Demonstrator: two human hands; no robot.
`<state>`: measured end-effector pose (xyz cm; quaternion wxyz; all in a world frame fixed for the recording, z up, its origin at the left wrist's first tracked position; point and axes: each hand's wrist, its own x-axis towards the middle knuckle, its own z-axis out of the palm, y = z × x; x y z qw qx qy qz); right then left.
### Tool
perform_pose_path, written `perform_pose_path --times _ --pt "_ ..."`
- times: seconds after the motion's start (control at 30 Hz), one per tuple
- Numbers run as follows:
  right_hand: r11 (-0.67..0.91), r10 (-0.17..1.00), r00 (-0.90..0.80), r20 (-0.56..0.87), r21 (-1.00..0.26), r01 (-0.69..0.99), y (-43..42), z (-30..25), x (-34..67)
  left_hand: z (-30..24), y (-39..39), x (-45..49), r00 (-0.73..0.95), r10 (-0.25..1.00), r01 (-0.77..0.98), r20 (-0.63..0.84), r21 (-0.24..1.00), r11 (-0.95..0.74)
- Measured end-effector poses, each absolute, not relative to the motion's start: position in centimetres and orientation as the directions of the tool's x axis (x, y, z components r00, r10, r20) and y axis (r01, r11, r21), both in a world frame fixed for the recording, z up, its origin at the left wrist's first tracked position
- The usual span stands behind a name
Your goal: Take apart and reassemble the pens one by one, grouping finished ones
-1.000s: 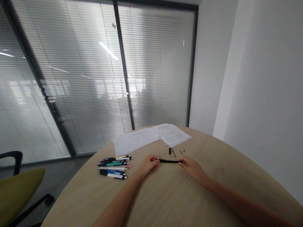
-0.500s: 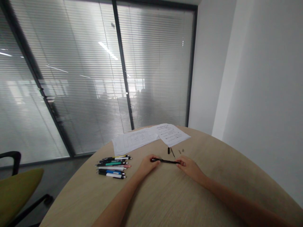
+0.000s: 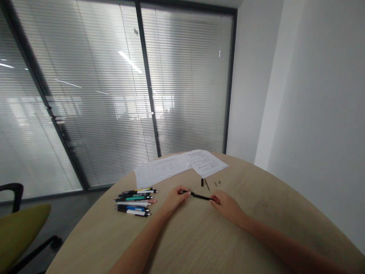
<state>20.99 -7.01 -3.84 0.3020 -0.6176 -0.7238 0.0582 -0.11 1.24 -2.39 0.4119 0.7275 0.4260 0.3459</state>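
A slim black pen [image 3: 201, 196] is stretched between my two hands, just above the table, its right end slightly lower than its left. My left hand [image 3: 173, 201] pinches the left end between thumb and fingers. At the other end, my right hand [image 3: 226, 204] has its fingertips closed on the pen. Both tips are partly hidden by fingers. Beyond the hands lie loose small parts: a short black tube [image 3: 202, 182], a thin dark rod [image 3: 207, 185] and two tiny pieces, one of them a small greyish bit [image 3: 219, 182], too small to name.
Several pens [image 3: 134, 208] lie in a rough row left of my left hand. Printed paper sheets [image 3: 162, 169] cover the far part of the round wooden table [image 3: 182, 243]. A green chair [image 3: 25, 228] stands to the left; glass with blinds is behind.
The pen has tilted, its right end dropping a little as my right hand shifts slightly down and to the left. Both hands keep hold of it. The loose parts stay put.
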Motion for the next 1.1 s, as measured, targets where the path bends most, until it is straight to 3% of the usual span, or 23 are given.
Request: perform_pose_path --times 0.23,0.7,1.1 --pt "0.190 0.942 0.028 0.335 -0.598 0.778 -6.1 -4.5 21.7 -2.7 1.3 0.3 0.460 0.866 0.359 0.197 0.850 -0.385" --pt "0.226 0.929 0.015 0.370 -0.598 0.769 -6.2 -4.5 21.6 -1.9 -1.1 1.0 0.552 0.738 0.453 0.389 0.603 -0.657" --pt "0.193 0.941 0.001 0.338 -0.540 0.819 -6.2 -4.4 21.9 -2.0 0.8 0.4 0.411 0.881 0.353 0.235 0.850 -0.391"
